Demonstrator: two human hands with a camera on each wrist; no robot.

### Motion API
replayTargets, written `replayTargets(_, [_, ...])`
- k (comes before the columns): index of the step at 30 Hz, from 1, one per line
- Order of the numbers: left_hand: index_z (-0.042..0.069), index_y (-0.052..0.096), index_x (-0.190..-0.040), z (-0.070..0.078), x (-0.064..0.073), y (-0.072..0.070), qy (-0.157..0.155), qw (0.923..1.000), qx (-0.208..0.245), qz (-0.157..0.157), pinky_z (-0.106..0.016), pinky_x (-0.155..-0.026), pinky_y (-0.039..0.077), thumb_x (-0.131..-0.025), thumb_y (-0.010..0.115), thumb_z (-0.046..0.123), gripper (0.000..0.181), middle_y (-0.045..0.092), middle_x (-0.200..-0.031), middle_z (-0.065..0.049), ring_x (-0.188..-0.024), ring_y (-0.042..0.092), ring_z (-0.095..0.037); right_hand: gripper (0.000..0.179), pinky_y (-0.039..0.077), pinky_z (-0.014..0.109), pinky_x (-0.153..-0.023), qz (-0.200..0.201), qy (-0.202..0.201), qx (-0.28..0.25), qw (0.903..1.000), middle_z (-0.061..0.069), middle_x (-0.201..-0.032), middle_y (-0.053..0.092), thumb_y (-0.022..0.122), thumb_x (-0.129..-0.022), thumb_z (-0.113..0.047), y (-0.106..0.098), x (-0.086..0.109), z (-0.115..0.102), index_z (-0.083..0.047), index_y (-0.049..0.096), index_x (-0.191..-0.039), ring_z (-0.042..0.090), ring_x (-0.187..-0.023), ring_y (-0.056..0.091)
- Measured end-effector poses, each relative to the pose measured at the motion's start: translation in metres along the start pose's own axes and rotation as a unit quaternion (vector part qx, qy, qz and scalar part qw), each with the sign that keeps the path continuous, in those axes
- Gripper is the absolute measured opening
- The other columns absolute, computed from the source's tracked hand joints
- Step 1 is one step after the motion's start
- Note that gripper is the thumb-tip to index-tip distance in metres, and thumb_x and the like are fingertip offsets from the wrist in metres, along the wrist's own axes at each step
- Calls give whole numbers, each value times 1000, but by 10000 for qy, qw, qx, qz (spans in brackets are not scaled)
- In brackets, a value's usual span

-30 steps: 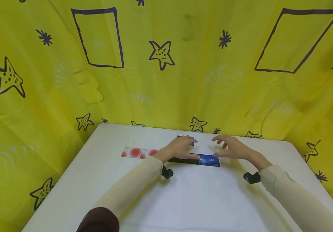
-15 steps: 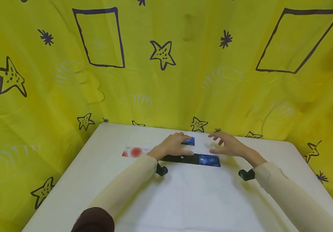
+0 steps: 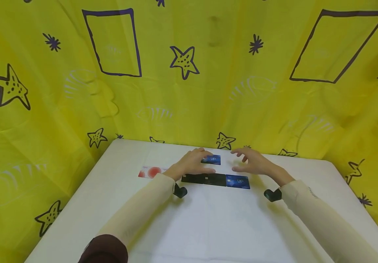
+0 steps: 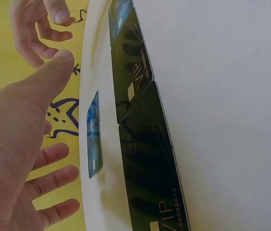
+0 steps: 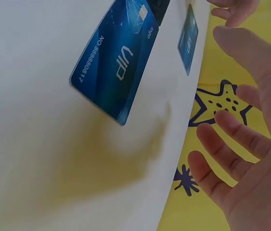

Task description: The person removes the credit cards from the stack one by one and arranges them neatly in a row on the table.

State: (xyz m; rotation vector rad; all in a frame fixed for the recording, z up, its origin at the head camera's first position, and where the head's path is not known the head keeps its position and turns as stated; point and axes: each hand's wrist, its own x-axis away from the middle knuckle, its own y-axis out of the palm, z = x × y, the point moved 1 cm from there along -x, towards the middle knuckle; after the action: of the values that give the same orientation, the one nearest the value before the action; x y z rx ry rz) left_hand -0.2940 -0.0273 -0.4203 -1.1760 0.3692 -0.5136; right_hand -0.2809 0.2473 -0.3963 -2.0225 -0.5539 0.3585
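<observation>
My left hand [image 3: 193, 162] hovers over the row of cards, its fingers loosely bent around nothing. A single blue VIP card [image 3: 213, 159] lies behind the row, partly covered by its fingertips in the head view. To the right, my right hand [image 3: 253, 162] is held above the table with fingers apart, holding nothing. Below the hands, two black VIP cards [image 3: 215, 179] lie end to end with a blue VIP card [image 3: 238, 181] at the row's right end. A red-and-white card [image 3: 152, 172] shows at the left end; the left hand and wrist hide what lies beside it.
The white table [image 3: 215, 226] carries the cards near its far edge. Behind it hangs a yellow curtain [image 3: 208, 102] printed with stars and outlined shapes. Each wrist bears a small dark camera; the left one [image 3: 180, 191] is close to the cards.
Both hands have shifted left, the left one uncovering the black cards and more of the single blue card. The right hand has also moved slightly toward the far edge. The cards stay in place.
</observation>
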Motion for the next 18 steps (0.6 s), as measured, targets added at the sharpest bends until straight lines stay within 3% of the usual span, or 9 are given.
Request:
replayTargets(12, [18,54,-150,-13,-6,-6,-232,9997,-108,56,-51,-114,38,-88,74,58,76,51,-151,-10,-135,49,-29,70,55,51,-90,-132,119,55,9998,24,-133,59,82,-89,-32,6,-24,-9,-4,54,-145,39,-111,62])
replayTargets(18, [19,52,-151,-19,-8,-6,-403,9992,12,-24,-47,-112,42,-89,76,55,75,51,-148,-9,-131,51,-27,70,55,50,-92,-346,149,91,9992,24,-134,58,81,-89,-34,11,-37,-11,-4,53,-147,38,-112,62])
